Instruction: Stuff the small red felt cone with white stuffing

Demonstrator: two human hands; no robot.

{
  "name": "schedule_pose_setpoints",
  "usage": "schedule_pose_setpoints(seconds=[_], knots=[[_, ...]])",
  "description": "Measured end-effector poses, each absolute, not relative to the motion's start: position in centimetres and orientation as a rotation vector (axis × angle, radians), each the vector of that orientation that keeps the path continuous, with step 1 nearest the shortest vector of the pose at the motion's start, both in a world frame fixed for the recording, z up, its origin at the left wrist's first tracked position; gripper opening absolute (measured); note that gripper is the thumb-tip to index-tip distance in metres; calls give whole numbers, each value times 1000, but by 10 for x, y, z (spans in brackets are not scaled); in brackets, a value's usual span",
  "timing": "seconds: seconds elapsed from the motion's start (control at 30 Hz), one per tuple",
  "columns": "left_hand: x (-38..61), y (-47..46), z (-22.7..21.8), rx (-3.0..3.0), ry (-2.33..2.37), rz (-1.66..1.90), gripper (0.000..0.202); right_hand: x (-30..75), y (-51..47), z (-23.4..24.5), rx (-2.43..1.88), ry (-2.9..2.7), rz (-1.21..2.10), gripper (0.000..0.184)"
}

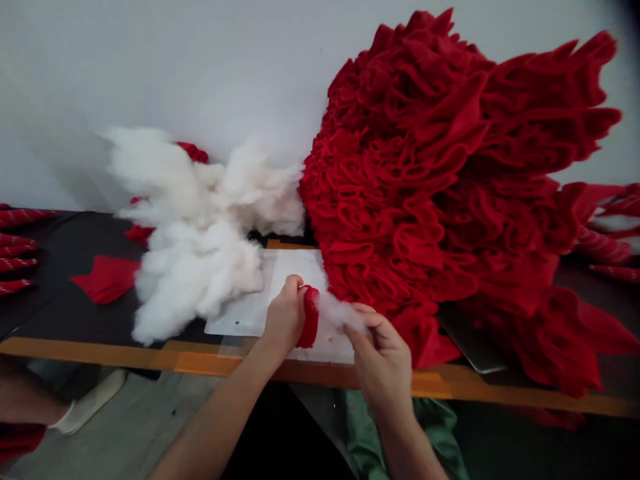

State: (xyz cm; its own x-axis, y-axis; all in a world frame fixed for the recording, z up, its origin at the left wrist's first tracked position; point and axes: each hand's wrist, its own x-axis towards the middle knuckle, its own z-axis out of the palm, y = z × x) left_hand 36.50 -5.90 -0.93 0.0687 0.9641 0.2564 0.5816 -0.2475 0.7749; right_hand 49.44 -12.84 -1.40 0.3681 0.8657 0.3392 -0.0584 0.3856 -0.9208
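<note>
— State grip, left hand.
— Pinches a small red fabric piece, over the white sheet near the front edge of the surface.
— Right hand?
— Pinches a tuft of white stuffing, drawn out to the red piece's upper end.
— Note surroundings.
— Stuffing heap at left; tall pile of red fabric at right.

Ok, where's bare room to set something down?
Bare dark tabletop lies between striped red pieces and loose red fabric piece; a small white sheet patch between fiber stuffing and left hand. Heaped red fabric crowds the right.
</note>
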Motion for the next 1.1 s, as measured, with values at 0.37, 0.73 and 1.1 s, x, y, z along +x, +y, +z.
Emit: schedule_pose_setpoints(seconds=[0.37, 0.73, 1.1], knots=[[366, -88, -60, 2283, 1200, 876, 43, 505, -161, -48, -1045, -1540, 7, 22], [376, -88, -41, 2165, 1292, 1118, 12, 495, -118, -80, -1171, -1646, 48, 23], [383, -82, -26, 2276, 1094, 1429, 16, 479, -103, -52, -754, -544, 1365, 21]])
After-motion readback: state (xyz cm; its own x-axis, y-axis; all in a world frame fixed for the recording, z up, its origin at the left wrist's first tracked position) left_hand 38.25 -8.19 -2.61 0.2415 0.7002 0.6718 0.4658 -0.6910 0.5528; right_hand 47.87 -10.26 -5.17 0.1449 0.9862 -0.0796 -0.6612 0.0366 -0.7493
